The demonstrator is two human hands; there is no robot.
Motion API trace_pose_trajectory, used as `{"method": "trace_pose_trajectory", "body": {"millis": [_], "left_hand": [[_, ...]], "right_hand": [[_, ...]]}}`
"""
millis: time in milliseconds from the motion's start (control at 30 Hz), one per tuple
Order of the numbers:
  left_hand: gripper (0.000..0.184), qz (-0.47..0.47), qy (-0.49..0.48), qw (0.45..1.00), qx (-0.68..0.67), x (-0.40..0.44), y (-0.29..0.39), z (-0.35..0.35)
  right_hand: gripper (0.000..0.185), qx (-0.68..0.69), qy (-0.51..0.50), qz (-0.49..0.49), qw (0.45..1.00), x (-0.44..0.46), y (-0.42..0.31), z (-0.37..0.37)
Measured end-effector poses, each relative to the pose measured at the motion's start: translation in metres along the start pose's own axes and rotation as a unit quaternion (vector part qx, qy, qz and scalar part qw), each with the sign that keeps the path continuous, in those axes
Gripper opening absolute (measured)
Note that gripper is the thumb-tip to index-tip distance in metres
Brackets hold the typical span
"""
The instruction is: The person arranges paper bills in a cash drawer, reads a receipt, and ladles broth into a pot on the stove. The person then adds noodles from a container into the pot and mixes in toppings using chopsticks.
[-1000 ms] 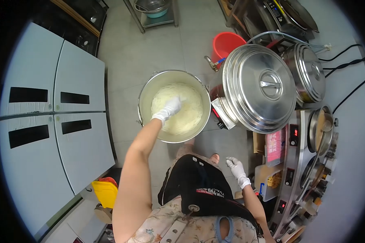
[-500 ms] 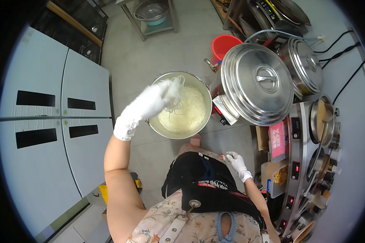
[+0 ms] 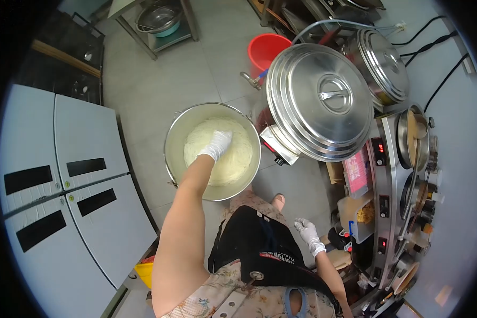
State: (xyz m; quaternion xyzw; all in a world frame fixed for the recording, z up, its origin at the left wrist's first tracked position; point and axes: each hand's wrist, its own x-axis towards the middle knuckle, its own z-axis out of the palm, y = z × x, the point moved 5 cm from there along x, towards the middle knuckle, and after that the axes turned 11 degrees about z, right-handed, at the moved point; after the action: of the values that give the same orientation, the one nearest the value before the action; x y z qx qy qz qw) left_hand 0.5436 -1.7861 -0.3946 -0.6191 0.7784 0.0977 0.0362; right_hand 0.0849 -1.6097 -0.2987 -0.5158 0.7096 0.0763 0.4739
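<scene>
A large metal bucket [image 3: 170,153] stands on the floor in front of me, with pale, thin noodles [image 3: 237,161] spread over its inside. My left hand [image 3: 219,144], in a white glove, is down inside the bucket, bunched on the noodles; its fingertips are partly hidden. At my right side hangs my right hand [image 3: 308,233], also gloved, its fingers loosely bent and apart with nothing in them. It is near the black apron [image 3: 254,238] I wear.
A big lidded steel pot [image 3: 318,106] stands right of the bucket, its tap [image 3: 252,79] sticking out beside a red bucket [image 3: 267,50]. Along the right runs a counter with control panels [image 3: 379,151] and pans. Pale cabinets [image 3: 90,138] line the left.
My left hand has gone from above the bucket, with noodle strands hanging from it, down into the noodles. The camera view has shifted and turned; my right hand still hangs at my side.
</scene>
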Motion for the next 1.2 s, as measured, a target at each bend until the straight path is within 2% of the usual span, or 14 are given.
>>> {"method": "trace_pose_trajectory", "body": {"millis": [100, 167, 300, 367, 433, 500, 533, 600, 733, 900, 1000, 1067, 1100, 1200], "left_hand": [[0.013, -0.01, -0.05, 0.998, 0.025, 0.009, -0.001, 0.027], [0.013, 0.003, -0.031, 0.999, 0.044, 0.005, 0.001, 0.026], [0.011, 0.016, 0.047, 0.998, 0.049, -0.028, 0.01, -0.027], [0.01, 0.005, 0.05, 0.998, 0.047, -0.054, 0.011, -0.058], [0.015, -0.011, 0.055, 0.997, 0.048, -0.076, 0.016, -0.105], [0.018, -0.017, 0.169, 0.985, 0.023, -0.104, 0.03, -0.174], [0.018, -0.024, 0.167, 0.985, 0.031, -0.115, 0.034, -0.197], [0.024, -0.017, 0.271, 0.962, -0.007, -0.129, 0.037, -0.25], [0.039, -0.124, 0.311, 0.941, -0.038, -0.165, 0.05, -0.378], [0.039, -0.152, 0.379, 0.909, -0.081, -0.192, 0.056, -0.475], [0.031, -0.076, 0.471, 0.878, -0.043, -0.199, 0.038, -0.522], [0.026, -0.022, 0.477, 0.869, -0.134, -0.208, 0.04, -0.557], [0.022, -0.007, 0.52, 0.834, -0.184, -0.217, 0.075, -0.58], [0.021, 0.026, 0.541, 0.83, -0.134, -0.227, 0.089, -0.62]], "right_hand": [[0.028, 0.012, -0.014, 0.032, 0.999, -0.002, 0.021, 0.004], [0.028, 0.012, -0.02, 0.044, 0.999, -0.002, 0.029, 0.007], [0.032, 0.034, -0.021, 0.046, 0.998, -0.003, 0.035, 0.004], [0.032, 0.032, -0.027, 0.039, 0.998, -0.006, 0.029, 0.001], [0.032, -0.005, -0.016, 0.0, 1.0, -0.009, 0.018, -0.006], [0.031, -0.006, -0.016, -0.027, 0.999, -0.009, 0.012, -0.008], [0.031, -0.011, -0.013, -0.044, 0.999, -0.01, 0.01, -0.009], [0.031, -0.007, -0.025, -0.07, 0.997, -0.009, 0.01, -0.011], [0.031, -0.027, -0.034, -0.119, 0.992, -0.014, 0.016, -0.012], [0.031, -0.023, -0.039, -0.127, 0.991, -0.024, 0.017, -0.024], [0.033, -0.014, -0.045, -0.117, 0.992, -0.025, 0.009, -0.027], [0.033, -0.02, -0.037, -0.107, 0.993, -0.024, -0.001, -0.031], [0.034, -0.022, -0.026, -0.129, 0.991, -0.026, -0.01, -0.032], [0.035, -0.02, -0.013, -0.163, 0.986, -0.029, -0.041, -0.033]]}}
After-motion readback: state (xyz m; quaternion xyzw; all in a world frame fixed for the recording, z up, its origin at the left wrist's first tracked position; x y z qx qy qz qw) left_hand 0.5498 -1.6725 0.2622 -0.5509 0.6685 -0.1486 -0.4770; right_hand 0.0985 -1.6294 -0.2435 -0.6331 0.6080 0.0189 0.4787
